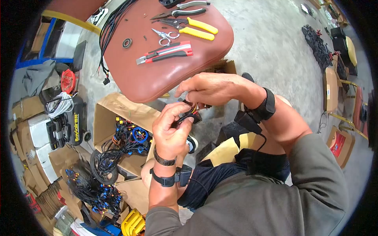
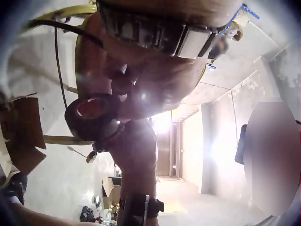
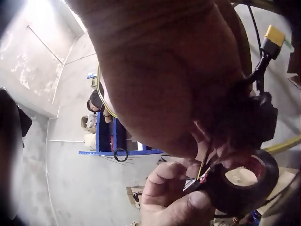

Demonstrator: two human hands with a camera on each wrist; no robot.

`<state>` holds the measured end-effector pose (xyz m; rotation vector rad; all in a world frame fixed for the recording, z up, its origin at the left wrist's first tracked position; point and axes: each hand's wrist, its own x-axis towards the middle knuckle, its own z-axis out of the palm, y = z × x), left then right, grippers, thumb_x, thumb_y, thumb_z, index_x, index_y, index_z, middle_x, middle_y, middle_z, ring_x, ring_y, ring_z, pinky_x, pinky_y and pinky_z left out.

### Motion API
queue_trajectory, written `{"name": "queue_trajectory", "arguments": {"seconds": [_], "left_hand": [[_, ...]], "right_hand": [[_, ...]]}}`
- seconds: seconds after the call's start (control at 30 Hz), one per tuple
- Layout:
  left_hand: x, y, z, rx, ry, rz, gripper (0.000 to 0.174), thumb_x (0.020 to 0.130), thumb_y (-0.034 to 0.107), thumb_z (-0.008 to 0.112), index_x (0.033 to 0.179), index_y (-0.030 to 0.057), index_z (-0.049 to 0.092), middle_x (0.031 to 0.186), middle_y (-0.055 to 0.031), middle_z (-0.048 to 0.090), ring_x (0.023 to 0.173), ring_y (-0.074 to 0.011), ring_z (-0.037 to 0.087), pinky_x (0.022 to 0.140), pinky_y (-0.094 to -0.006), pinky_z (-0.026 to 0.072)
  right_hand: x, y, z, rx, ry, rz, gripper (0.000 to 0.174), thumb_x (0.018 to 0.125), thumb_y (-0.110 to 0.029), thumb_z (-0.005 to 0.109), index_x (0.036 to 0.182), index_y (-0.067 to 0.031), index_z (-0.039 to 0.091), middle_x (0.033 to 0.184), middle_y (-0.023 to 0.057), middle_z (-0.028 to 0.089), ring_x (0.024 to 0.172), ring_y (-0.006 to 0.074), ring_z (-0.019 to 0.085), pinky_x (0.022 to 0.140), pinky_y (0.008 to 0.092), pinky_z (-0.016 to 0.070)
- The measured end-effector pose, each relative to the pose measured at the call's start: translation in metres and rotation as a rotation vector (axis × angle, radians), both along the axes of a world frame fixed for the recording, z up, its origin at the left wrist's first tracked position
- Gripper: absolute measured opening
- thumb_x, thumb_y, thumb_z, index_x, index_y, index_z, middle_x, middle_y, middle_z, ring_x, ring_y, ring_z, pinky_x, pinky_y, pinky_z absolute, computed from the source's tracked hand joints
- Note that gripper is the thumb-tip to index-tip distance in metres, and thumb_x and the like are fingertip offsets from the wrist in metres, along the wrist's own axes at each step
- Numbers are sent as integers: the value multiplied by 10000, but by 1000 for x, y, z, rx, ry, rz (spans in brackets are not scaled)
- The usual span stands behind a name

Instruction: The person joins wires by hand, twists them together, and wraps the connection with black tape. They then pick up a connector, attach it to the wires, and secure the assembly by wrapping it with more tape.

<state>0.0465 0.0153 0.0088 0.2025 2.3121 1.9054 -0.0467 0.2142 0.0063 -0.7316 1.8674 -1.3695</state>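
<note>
Thin yellow and red wires (image 1: pixel 193 109) run between my two hands in the head view. My left hand (image 1: pixel 171 126) pinches the wires between thumb and fingers. My right hand (image 1: pixel 214 88) curls over them from the other side, fingertips at the wires; its grip is partly hidden. A roll of black electrical tape (image 3: pixel 269 186) hangs beside the left thumb in the right wrist view, and the tape roll (image 2: pixel 91 120) also shows below the left hand in the left wrist view. A black cable with a yellow connector (image 3: pixel 274 36) sticks up beyond the right hand.
A red-brown padded seat (image 1: pixel 130 78) bears a utility knife (image 1: pixel 165 52), scissors (image 1: pixel 165 37), yellow-handled wire strippers (image 1: pixel 199 29), pliers (image 1: pixel 183 13) and black cables (image 1: pixel 108 33). Cardboard boxes (image 1: pixel 103 118) with tangled wiring harnesses (image 1: pixel 132 145) stand at lower left.
</note>
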Motion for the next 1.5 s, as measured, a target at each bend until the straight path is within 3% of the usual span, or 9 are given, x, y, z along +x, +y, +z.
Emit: {"name": "queue_trajectory", "arguments": {"seconds": [0.07, 0.17, 0.27, 0.47, 0.97, 1.07, 1.27, 1.37, 1.5], "left_hand": [[0, 7, 4, -28, 81, 3, 329, 714, -158, 683, 1003, -4, 656, 1034, -61, 630, 859, -100, 542, 775, -230, 443], [-1, 7, 0, -87, 157, 40, 257, 711, -105, 709, 941, -3, 659, 916, -63, 622, 732, -114, 541, 636, -239, 441], [0, 6, 0, -125, 125, 70, 218, 708, -106, 724, 890, 0, 667, 864, -60, 609, 722, -118, 550, 629, -248, 446], [0, 8, 4, -169, 131, 101, 172, 711, -101, 740, 844, -8, 684, 808, -60, 619, 673, -118, 548, 616, -247, 446], [5, 13, 0, -145, 118, 14, 121, 739, -103, 702, 829, -31, 664, 804, -97, 628, 696, -162, 585, 644, -270, 471], [7, 15, -1, -135, 144, 43, 138, 750, -112, 707, 851, -27, 665, 806, -75, 627, 699, -127, 571, 641, -257, 465], [11, 18, -2, 189, -46, 226, 281, 786, -150, 708, 1000, 5, 614, 822, 1, 611, 715, -44, 527, 645, -203, 465], [10, 15, -4, 204, -39, 218, 290, 784, -159, 704, 977, 21, 586, 809, 8, 607, 694, -39, 526, 638, -197, 467], [7, 16, 1, 177, -111, 255, 269, 782, -163, 697, 918, 31, 571, 781, 14, 597, 669, -31, 526, 619, -190, 454]], "right_hand": [[-3, -2, 0, 33, 4, 50, 316, 937, -126, 527, 1196, 38, 604, 909, 124, 688, 750, 163, 659, 660, 314, 535], [-1, -3, -11, 25, 9, 53, 322, 937, -155, 548, 1178, 47, 617, 889, 139, 691, 728, 164, 662, 654, 314, 536], [0, -3, 7, 82, -173, -16, 318, 913, -158, 602, 1153, 46, 637, 817, 139, 705, 687, 166, 659, 641, 305, 530], [3, -5, -2, -17, -89, -147, 374, 826, -125, 688, 1155, 49, 647, 727, 138, 715, 663, 148, 658, 611, 291, 512], [6, -9, -3, -111, 77, -315, 380, 778, -139, 714, 1090, 74, 666, 759, 107, 696, 688, 127, 630, 623, 282, 509], [4, -7, -2, -129, -32, -341, 388, 791, -124, 708, 1122, 71, 651, 772, 98, 698, 685, 110, 620, 612, 276, 498], [7, -8, 1, -253, -220, -383, 398, 808, -59, 697, 1188, 35, 629, 755, 25, 635, 699, 60, 566, 612, 240, 461], [7, -8, 1, -353, -194, -349, 434, 783, -102, 707, 1194, 15, 635, 745, 18, 629, 690, 58, 572, 603, 238, 468], [11, -9, 5, -434, -142, -303, 438, 772, -32, 703, 1205, -13, 636, 770, -23, 547, 685, 39, 505, 603, 213, 430]]}}
